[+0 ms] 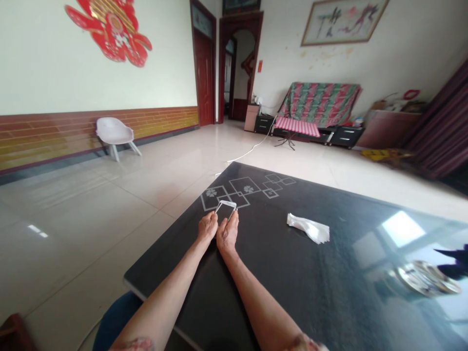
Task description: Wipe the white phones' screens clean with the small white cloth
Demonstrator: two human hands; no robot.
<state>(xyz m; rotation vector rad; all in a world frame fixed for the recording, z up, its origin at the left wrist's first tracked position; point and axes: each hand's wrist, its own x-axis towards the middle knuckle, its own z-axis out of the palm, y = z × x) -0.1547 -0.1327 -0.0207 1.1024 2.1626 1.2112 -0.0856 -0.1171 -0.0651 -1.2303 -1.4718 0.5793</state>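
A white smartphone (225,209) with a dark screen is held between my two hands, just above the black table (263,278). My left hand (208,226) grips its left edge with the fingers curled round it. Along the right edge, my right hand (228,232) closes on the same phone. The phone's lower end is hidden by my hands. Right of my hands, a crumpled white plastic packet (309,227) lies on the tabletop.
At the table's right stands a round shiny dish (426,279) beside a dark pointed object (455,261). A white chair (114,134) is by the left wall. A cable (252,148) runs over the floor toward a small stool with a striped top (297,126).
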